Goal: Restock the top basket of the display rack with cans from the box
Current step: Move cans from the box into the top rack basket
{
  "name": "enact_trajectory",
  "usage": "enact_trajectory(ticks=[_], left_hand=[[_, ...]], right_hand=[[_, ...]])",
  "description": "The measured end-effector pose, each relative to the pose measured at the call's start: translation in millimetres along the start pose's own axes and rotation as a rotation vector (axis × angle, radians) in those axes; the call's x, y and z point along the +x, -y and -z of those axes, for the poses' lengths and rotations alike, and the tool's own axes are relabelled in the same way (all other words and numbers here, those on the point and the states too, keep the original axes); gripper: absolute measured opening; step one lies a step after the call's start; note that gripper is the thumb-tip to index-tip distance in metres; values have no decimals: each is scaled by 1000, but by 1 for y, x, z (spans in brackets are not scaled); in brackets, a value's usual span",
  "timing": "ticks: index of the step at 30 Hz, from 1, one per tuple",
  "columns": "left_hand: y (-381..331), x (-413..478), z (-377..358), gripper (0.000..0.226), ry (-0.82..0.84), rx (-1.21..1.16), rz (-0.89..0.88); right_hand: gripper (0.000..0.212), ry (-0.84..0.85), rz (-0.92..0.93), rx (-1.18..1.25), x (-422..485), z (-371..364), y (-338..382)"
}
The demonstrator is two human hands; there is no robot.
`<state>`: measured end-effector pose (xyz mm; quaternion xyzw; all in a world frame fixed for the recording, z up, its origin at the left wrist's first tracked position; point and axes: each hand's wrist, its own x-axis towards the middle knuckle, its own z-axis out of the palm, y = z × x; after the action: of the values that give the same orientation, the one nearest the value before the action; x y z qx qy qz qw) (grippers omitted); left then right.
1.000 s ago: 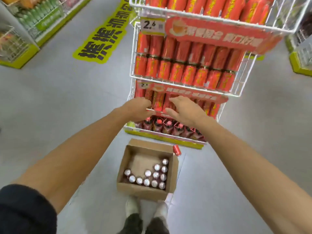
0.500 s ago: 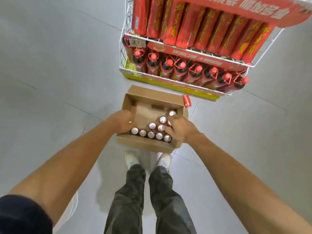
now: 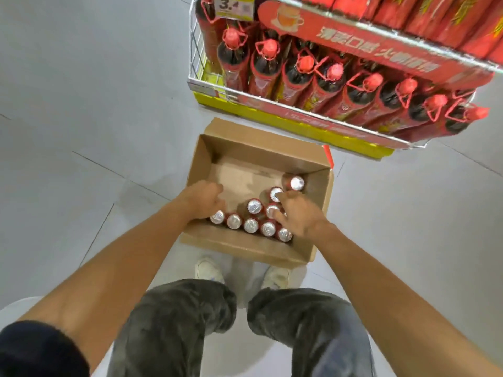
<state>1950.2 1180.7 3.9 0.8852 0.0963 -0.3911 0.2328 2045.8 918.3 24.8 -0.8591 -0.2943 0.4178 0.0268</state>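
Currently I see both hands inside the cardboard box (image 3: 318,194) on the floor (image 3: 81,104) before the rack (image 3: 212,97). Left hand (image 3: 202,198) curls by the row's end can (image 3: 217,217); grip, I cannot tell. Right hand (image 3: 299,216) fingers (image 3: 280,198) spread, tips touching lids of upright cans (image 3: 251,225).

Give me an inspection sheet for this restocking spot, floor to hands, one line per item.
Surface: grey tiled floor, box standing on it.
Job's things: open cardboard box, nine upright cans visible; top basket out of view.
Clutter: red object behind box.
Hands: left hand curled inside box, grip unclear; right hand spread over can tops.
Cables: nothing seen.
Surroundings: rack's bottom basket of red-capped bottles.
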Motion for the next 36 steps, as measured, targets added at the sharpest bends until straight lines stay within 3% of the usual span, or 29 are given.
enact_trajectory(ticks=[4,11,17,25,31,36], left_hand=[[31,60,-43,38,-55,0,16],[80,141,-112,27,-57,-32,54],[96,176,-142,31,-87,-42,60],[103,185,-166,18,-114,-2,78],[115,199,-162,20,-158,-153,125],[112,216,-151,18,-241,-237,171]], right_hand=[[56,-6,55,-24,80,-51,-11],[50,-27,134,-47,179,-128,-19],[47,41,194,-119,206,-159,-31],[51,60,179,-55,207,-175,-41],[58,32,141,74,222,-184,-49],[31,-37,122,146,226,-170,-41]])
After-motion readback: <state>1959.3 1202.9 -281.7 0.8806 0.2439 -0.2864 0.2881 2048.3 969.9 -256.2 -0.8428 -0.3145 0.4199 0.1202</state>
